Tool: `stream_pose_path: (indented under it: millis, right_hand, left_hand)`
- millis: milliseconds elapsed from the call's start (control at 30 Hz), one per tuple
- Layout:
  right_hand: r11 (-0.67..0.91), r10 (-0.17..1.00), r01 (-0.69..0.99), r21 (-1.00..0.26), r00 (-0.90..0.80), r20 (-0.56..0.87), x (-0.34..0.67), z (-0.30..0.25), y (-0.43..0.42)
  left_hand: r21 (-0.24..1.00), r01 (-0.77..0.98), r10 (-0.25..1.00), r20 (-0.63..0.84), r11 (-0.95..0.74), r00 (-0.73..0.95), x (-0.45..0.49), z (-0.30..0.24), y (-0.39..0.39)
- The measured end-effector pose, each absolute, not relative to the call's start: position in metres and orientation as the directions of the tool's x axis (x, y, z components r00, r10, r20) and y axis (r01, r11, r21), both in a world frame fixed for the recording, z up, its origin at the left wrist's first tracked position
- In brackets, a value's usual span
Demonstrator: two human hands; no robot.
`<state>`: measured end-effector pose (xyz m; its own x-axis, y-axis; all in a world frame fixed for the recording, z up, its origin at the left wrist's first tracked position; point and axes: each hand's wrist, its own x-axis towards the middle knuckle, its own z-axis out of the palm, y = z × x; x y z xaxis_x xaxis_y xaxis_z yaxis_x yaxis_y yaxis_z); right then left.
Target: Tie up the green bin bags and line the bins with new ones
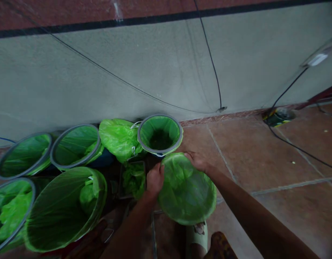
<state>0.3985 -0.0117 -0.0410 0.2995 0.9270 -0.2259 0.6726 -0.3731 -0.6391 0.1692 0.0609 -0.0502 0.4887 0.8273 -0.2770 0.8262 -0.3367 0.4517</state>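
Note:
A thin green plastic bag [189,196] is spread into a round shape at the lower centre, above the tiled floor. My left hand [155,178] grips its left edge, fingers closed around the rim. On the far right side of the same rim, my right hand [196,160] is closed too. Whether a bin sits inside the bag cannot be made out. Just beyond it stands a green-lined bin [146,145] with a grey rim, dark inside. A small square basket [121,196] holding crumpled green plastic is left of my left hand.
Several green-lined bins crowd the left, among them a large one [33,230] and a grey-rimmed one [53,162]. A puffed green bag [117,136] leans by the wall [101,93]. Dark cables [210,54] hang there. A dark container [280,118] stands at right.

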Motion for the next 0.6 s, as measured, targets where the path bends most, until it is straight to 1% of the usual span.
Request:
stream_pose_path:
  millis: [67, 133, 167, 233, 333, 367, 400, 433, 467, 500, 533, 567, 600]
  right_hand:
    - [-0.313, 0.95, 0.674, -0.669, 0.23, -0.213, 0.398, -0.048, -0.017]
    - [-0.327, 0.945, 0.658, -0.678, 0.233, -0.23, 0.401, -0.052, -0.028]
    - [-0.356, 0.935, 0.654, -0.668, 0.246, -0.257, 0.403, -0.054, -0.032]
    - [-0.438, 0.898, 0.662, -0.608, 0.288, -0.333, 0.406, -0.053, -0.037]
    - [-0.502, 0.851, 0.72, -0.479, 0.313, -0.422, 0.405, -0.046, -0.038]
    - [-0.508, 0.842, 0.753, -0.419, 0.332, -0.425, 0.403, -0.041, -0.038]
    - [-0.506, 0.842, 0.789, -0.348, 0.364, -0.398, 0.398, -0.035, -0.04]
    - [-0.492, 0.854, 0.825, -0.279, 0.397, -0.336, 0.392, -0.03, -0.043]
    - [-0.471, 0.874, 0.853, -0.223, 0.418, -0.248, 0.383, -0.024, -0.047]
    - [-0.443, 0.894, 0.874, -0.197, 0.416, -0.166, 0.373, -0.021, -0.051]
    - [-0.414, 0.91, 0.885, -0.213, 0.396, -0.122, 0.361, -0.019, -0.055]
    - [-0.393, 0.919, 0.874, -0.285, 0.365, -0.148, 0.348, -0.019, -0.059]
    - [-0.396, 0.916, 0.831, -0.39, 0.325, -0.237, 0.336, -0.022, -0.06]
  left_hand:
    - [0.469, 0.786, 0.824, -0.188, -0.403, 0.534, 0.161, -0.054, 0.058]
    - [0.465, 0.775, 0.819, -0.161, -0.429, 0.55, 0.156, -0.056, 0.056]
    - [0.45, 0.784, 0.819, -0.176, -0.427, 0.546, 0.155, -0.056, 0.056]
    - [0.406, 0.815, 0.815, -0.233, -0.414, 0.53, 0.154, -0.053, 0.055]
    - [0.312, 0.863, 0.797, -0.35, -0.397, 0.493, 0.156, -0.044, 0.056]
    - [0.287, 0.874, 0.784, -0.392, -0.393, 0.481, 0.157, -0.04, 0.057]
    - [0.276, 0.879, 0.769, -0.428, -0.389, 0.475, 0.157, -0.037, 0.059]
    - [0.282, 0.88, 0.756, -0.452, -0.381, 0.473, 0.157, -0.034, 0.061]
    - [0.309, 0.873, 0.747, -0.456, -0.376, 0.483, 0.157, -0.032, 0.063]
    - [0.352, 0.858, 0.746, -0.435, -0.375, 0.504, 0.158, -0.031, 0.066]
    - [0.399, 0.837, 0.75, -0.401, -0.375, 0.527, 0.159, -0.03, 0.069]
    - [0.443, 0.812, 0.756, -0.359, -0.379, 0.548, 0.161, -0.03, 0.071]
    - [0.478, 0.788, 0.758, -0.321, -0.388, 0.568, 0.164, -0.031, 0.072]
